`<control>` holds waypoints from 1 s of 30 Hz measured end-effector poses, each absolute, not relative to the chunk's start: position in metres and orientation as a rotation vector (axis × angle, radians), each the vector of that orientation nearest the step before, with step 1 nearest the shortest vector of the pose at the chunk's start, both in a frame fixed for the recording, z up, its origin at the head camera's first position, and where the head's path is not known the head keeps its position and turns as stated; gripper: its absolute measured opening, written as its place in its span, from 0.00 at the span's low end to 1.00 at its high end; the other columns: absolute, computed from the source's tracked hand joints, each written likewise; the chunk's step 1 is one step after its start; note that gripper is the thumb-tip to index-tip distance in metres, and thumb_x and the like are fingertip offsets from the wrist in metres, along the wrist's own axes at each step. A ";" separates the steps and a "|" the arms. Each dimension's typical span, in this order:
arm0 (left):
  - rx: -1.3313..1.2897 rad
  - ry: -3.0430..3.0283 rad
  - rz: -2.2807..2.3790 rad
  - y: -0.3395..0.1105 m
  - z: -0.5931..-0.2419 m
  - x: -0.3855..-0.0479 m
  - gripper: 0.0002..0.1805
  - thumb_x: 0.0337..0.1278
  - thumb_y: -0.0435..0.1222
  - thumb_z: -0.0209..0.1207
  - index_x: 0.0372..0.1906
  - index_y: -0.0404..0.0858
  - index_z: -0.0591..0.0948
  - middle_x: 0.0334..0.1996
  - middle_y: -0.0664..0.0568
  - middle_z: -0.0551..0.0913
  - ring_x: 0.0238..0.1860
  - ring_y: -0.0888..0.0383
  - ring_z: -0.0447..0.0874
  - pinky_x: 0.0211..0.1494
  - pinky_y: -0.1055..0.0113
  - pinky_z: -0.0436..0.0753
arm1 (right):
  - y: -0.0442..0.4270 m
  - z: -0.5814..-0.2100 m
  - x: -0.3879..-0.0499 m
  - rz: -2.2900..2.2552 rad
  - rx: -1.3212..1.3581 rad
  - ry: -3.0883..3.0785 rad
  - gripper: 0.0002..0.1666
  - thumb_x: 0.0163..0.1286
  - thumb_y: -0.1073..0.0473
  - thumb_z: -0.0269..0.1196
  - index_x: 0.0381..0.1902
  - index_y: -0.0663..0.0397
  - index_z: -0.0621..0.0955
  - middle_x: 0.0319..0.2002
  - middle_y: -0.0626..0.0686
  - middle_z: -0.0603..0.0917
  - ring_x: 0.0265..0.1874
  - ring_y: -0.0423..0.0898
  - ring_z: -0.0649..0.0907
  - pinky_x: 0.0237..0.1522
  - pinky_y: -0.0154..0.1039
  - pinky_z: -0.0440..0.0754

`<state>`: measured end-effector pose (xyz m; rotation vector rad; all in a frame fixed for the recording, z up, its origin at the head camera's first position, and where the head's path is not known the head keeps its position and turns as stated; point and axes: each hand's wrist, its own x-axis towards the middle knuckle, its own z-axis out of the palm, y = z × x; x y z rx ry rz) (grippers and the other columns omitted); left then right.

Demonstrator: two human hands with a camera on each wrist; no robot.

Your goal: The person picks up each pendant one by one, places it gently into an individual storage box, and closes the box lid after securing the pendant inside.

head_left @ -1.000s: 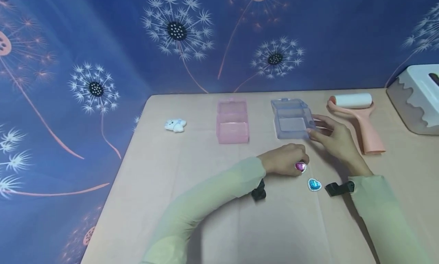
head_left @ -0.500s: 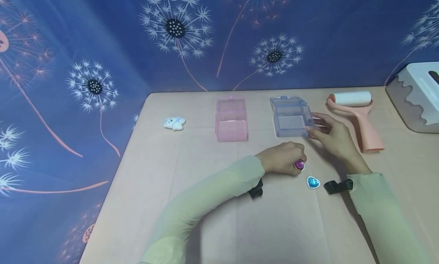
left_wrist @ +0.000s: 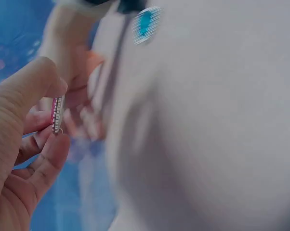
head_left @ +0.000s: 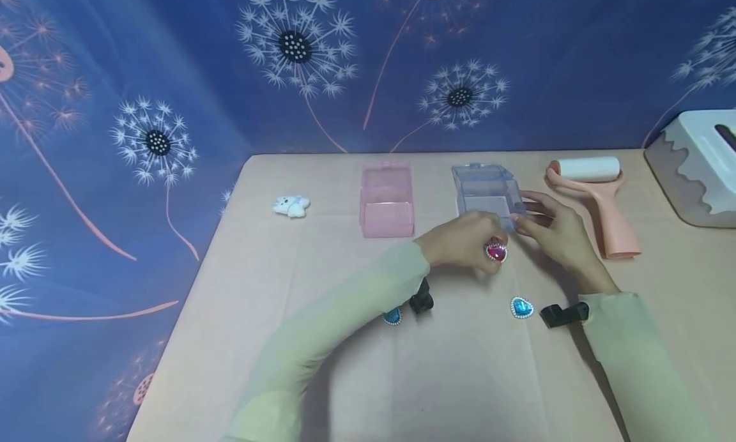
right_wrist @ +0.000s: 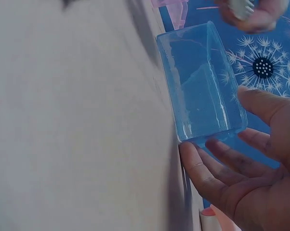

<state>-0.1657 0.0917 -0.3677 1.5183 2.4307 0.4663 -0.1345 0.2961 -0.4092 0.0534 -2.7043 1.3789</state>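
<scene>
In the head view, the left hand (head_left: pixel 460 241) pinches a red gem (head_left: pixel 496 251) just in front of the blue box (head_left: pixel 490 188), closer than before; a blue gem (head_left: pixel 393 317) has appeared left-front of it. Left wrist: the red gem shows edge-on. Right wrist: the right hand (right_wrist: pixel 268 190) grips the box.

There are two hands (head_left: pixel 467 241) (head_left: pixel 554 234), two boxes (head_left: pixel 387 220) (head_left: pixel 487 186), three gems (head_left: pixel 496 251) (head_left: pixel 522 308) (head_left: pixel 392 317), one roller (head_left: pixel 613 211), one figurine (head_left: pixel 291 206) and one slotted case (head_left: pixel 697 174).
</scene>
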 end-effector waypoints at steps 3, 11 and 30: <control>1.509 2.496 0.542 0.088 -0.355 -0.182 0.12 0.46 0.40 0.67 0.37 0.41 0.85 0.30 0.58 0.77 0.33 0.66 0.69 0.35 0.79 0.69 | 0.297 -0.408 -0.135 1.382 0.052 -2.699 0.33 0.66 0.54 0.65 0.66 0.57 0.71 0.56 0.71 0.78 0.34 0.14 0.75 0.34 0.17 0.79; 1.408 2.568 0.580 0.093 -0.345 -0.220 0.10 0.48 0.41 0.67 0.35 0.41 0.84 0.30 0.57 0.83 0.34 0.64 0.73 0.38 0.76 0.71 | 0.295 -0.407 -0.135 1.398 0.045 -2.706 0.33 0.67 0.54 0.64 0.67 0.58 0.70 0.57 0.71 0.77 0.34 0.15 0.75 0.35 0.18 0.80; 1.413 2.405 0.393 0.122 -0.361 -0.257 0.13 0.50 0.39 0.68 0.41 0.38 0.87 0.41 0.52 0.88 0.46 0.60 0.80 0.54 0.74 0.76 | 0.296 -0.410 -0.132 1.392 0.027 -2.717 0.33 0.68 0.51 0.63 0.67 0.54 0.69 0.58 0.68 0.79 0.51 0.63 0.82 0.36 0.16 0.78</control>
